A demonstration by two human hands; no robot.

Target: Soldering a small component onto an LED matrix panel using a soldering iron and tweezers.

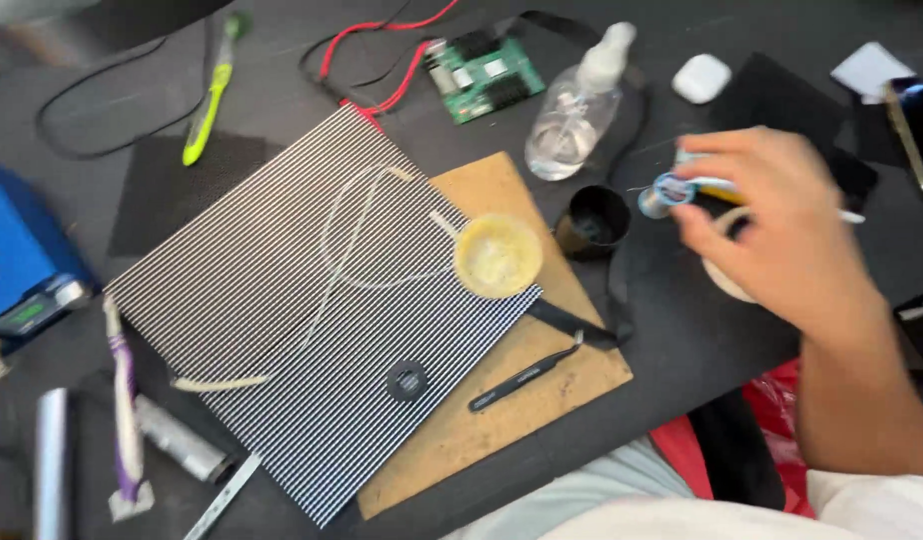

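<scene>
i am pinching a small spool (672,189) of thin solder wire in my right hand (782,230), fingers closed around it above the black mat (672,330), just beside the black cup (594,222). it is looking light and stiff, best gripped by its rims. my left hand is out of view.

Blurred right hand (782,225) hides its spool (672,189) (partly).

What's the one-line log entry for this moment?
right hand: holds small spool over black mat | left hand: not in view | striped panel: yellow dish on edge | tweezers: on board
</scene>
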